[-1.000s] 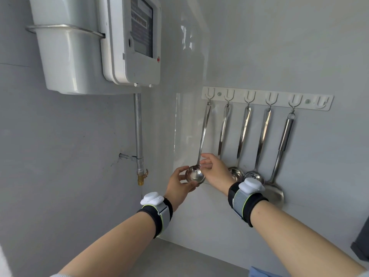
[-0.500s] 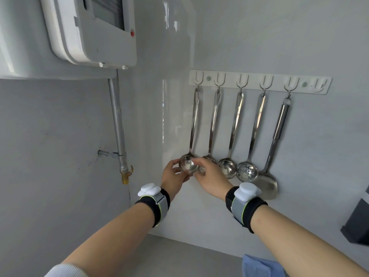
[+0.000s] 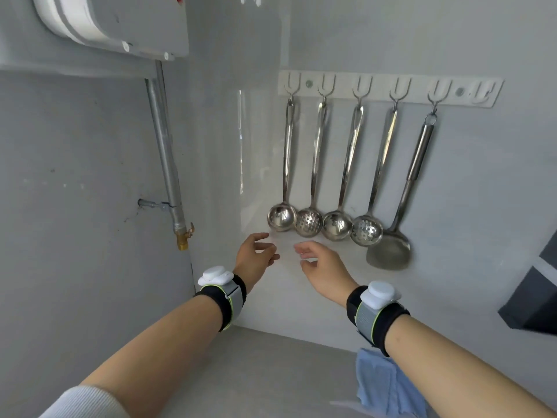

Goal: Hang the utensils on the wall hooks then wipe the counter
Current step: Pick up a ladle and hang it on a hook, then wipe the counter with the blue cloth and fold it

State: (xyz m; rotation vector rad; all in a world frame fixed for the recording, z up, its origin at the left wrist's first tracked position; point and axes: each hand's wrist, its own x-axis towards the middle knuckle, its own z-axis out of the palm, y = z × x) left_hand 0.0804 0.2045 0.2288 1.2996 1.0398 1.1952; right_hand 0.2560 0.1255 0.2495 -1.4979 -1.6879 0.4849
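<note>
Several steel utensils hang from a white hook rail [image 3: 388, 89] on the wall: a ladle [image 3: 282, 218] at the far left, a slotted spoon [image 3: 309, 222], a second ladle [image 3: 337, 225], a second slotted spoon [image 3: 366, 230] and a spatula [image 3: 389, 254]. The rightmost hook [image 3: 485, 92] holds nothing. My left hand [image 3: 256, 257] and my right hand [image 3: 321, 267] hover just below the spoon bowls, fingers relaxed, touching nothing. A blue cloth [image 3: 382, 384] lies on the grey counter [image 3: 265, 369], partly under my right forearm.
A white appliance [image 3: 120, 22] is mounted at the upper left, with a metal pipe [image 3: 167, 152] running down to a brass valve [image 3: 184, 236]. A dark box-like object [image 3: 533, 300] juts from the right edge.
Both hands have let go of the leftmost ladle and dropped away below it. The ladle now hangs free. The view has tilted down, showing the counter and cloth.
</note>
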